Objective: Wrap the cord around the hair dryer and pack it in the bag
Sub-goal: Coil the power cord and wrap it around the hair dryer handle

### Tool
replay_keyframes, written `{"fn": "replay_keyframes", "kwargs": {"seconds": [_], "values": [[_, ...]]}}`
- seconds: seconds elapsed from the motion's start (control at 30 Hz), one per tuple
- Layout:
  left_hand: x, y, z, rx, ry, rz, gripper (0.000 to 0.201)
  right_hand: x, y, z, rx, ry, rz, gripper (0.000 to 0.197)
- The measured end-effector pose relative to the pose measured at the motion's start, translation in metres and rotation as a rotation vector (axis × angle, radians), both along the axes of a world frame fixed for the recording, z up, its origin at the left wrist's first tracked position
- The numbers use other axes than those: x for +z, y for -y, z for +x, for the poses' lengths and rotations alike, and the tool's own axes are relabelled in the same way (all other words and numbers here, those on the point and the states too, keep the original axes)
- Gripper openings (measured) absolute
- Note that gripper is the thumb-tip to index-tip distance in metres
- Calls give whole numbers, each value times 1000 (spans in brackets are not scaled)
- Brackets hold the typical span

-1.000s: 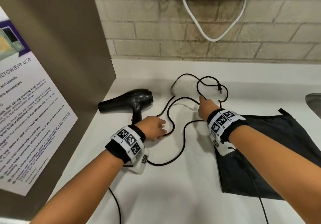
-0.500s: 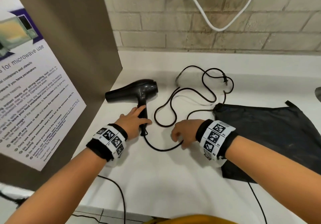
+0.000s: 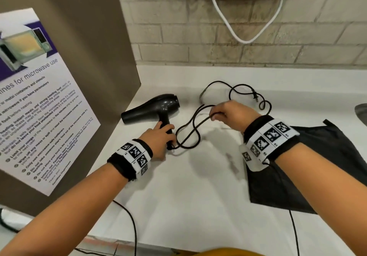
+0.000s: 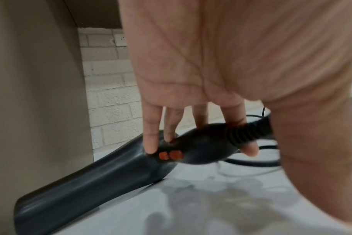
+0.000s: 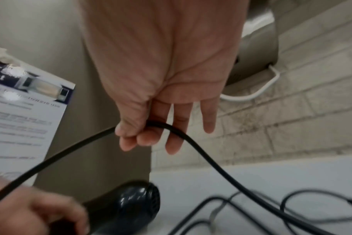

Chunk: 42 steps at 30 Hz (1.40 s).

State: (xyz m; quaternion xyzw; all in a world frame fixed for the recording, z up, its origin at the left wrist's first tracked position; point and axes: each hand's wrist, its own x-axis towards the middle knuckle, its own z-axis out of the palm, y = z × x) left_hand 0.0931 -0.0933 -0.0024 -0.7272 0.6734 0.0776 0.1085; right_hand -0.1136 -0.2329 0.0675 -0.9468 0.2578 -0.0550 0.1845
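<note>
A black hair dryer (image 3: 153, 106) lies on the white counter (image 3: 198, 196) beside the brown panel, nozzle pointing left. My left hand (image 3: 158, 138) grips its handle (image 4: 201, 146) near the cord end, fingers over the orange switches. The black cord (image 3: 188, 134) loops over the counter to its plug (image 3: 255, 96) at the back. My right hand (image 3: 228, 114) pinches a stretch of the cord (image 5: 171, 127) between thumb and forefinger and holds it lifted above the counter. A flat black bag (image 3: 309, 168) lies to the right, partly under my right forearm.
A brown side panel (image 3: 89, 57) with a microwave-use poster (image 3: 35, 100) stands on the left. A brick wall (image 3: 258, 37) runs behind, with a white cable (image 3: 244, 39) hanging from a wall unit. A sink edge (image 3: 361, 112) shows at far right.
My left hand has closed around the dryer handle. My right hand took hold of the cord near the front and has lifted it up and back toward the wall.
</note>
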Motion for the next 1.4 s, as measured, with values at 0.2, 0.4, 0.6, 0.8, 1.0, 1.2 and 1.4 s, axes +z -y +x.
{"fn": "replay_keyframes", "kwargs": {"seconds": [0.2, 0.4, 0.6, 0.8, 1.0, 1.2, 1.4], "values": [[44, 10, -4, 51, -405, -474, 13, 40, 11, -7, -133, 431, -16, 19], [91, 2, 3, 170, -663, -660, 8, 48, 18, -1, -206, 673, 22, 16], [105, 4, 16, 197, -918, -664, 31, 44, 14, 13, -222, 720, -95, 11], [123, 19, 7, 193, -963, -744, 23, 43, 7, 26, -297, 634, -199, 16], [147, 33, -11, 260, -1113, -635, 15, 56, -4, 36, -268, 528, -327, 17], [155, 37, -16, 399, -1638, -680, 31, 71, -13, 48, -212, 709, -256, 19], [153, 34, 3, 424, -1931, -822, 32, 22, 7, 40, -195, 477, -41, 24]]}}
